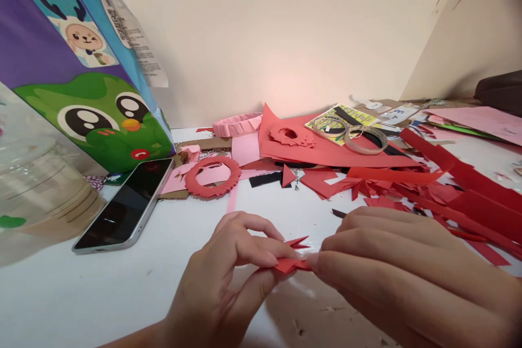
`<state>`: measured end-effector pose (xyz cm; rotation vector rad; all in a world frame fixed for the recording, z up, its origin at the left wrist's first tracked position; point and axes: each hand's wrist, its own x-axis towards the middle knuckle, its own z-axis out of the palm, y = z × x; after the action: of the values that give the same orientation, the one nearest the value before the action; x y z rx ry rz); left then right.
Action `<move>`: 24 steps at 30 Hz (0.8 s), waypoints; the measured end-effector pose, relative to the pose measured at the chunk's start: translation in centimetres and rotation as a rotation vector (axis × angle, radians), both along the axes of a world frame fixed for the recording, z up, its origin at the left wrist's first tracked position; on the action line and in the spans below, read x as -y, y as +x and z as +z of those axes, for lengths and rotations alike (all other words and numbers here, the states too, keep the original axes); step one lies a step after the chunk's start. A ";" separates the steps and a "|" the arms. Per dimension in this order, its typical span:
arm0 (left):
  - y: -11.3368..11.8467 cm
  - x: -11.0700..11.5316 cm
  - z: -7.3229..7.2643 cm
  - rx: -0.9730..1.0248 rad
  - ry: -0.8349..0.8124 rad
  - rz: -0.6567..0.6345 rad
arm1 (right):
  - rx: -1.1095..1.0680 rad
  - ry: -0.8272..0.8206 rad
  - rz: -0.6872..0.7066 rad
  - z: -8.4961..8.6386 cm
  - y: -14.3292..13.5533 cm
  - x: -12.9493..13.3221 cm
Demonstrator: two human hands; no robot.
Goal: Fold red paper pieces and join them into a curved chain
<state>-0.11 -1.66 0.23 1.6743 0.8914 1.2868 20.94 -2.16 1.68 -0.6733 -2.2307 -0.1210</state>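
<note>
A small folded red paper piece (286, 265) with pointed ends is pinched between the thumb and fingers of my left hand (228, 266), just above the table's front edge. My right hand (391, 266) meets it from the other side, its fingertips closed on the paper's right end; its thumb is hidden. Red points (298, 242) of folded paper stick out behind my left fingers. Beyond my left hand lies a red ring of folded paper (191, 179). A smaller red folded-paper ring (281, 136) rests on a red sheet (334, 155) farther back.
A phone (124, 206) lies at the left, beside a plastic cup (44, 190) and a tall printed bag (93, 114). Tape rolls (366, 140) rest on the red sheet. Red paper strips and scraps (468, 196) are heaped at the right. A pink pleated band (236, 125) sits near the wall.
</note>
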 end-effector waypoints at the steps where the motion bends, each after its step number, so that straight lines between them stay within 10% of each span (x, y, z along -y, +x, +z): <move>1: 0.0 0.0 0.1 -0.002 0.000 -0.002 | 0.008 0.016 0.002 0.1 0.0 -0.1; 14: -0.2 0.3 -0.1 -0.158 0.041 0.060 | -0.290 -0.676 0.013 1.1 -1.5 -0.2; 24: 0.6 0.7 0.2 0.109 -0.317 0.015 | -0.337 -0.983 -0.065 1.6 -1.3 -1.2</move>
<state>0.46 -2.33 0.43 1.3409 0.9870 1.1658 19.62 -0.96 3.30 -1.1609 -1.8420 1.0379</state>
